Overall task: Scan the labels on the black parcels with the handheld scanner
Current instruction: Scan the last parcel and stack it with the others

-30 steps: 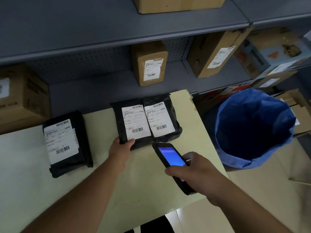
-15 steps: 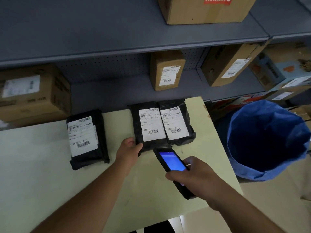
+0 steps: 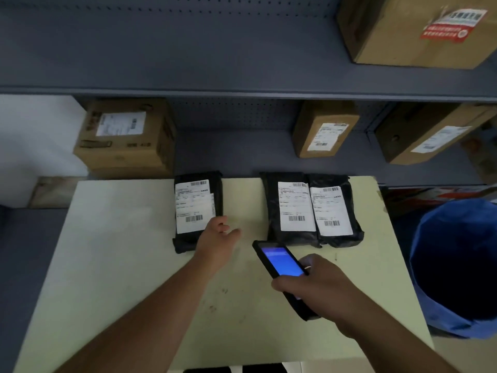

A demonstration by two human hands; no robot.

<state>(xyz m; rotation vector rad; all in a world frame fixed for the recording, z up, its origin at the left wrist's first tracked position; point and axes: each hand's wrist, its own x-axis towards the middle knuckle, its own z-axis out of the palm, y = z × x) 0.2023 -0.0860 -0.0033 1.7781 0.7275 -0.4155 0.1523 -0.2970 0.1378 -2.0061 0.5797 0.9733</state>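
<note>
Three black parcels with white barcode labels lie at the far side of the pale table. The left parcel lies alone. The middle parcel and the right parcel lie side by side, touching. My left hand is open, fingers spread, at the lower right corner of the left parcel. My right hand holds the black handheld scanner, whose blue screen is lit. The scanner's tip is just below the middle parcel's near edge.
A grey shelf unit stands behind the table with cardboard boxes on its lower level and a big box above. A bin lined with a blue bag stands right of the table.
My left hand has let go of the middle parcel's corner and moved left to the left parcel. The scanner stays in my right hand. The camera view has shifted left.
</note>
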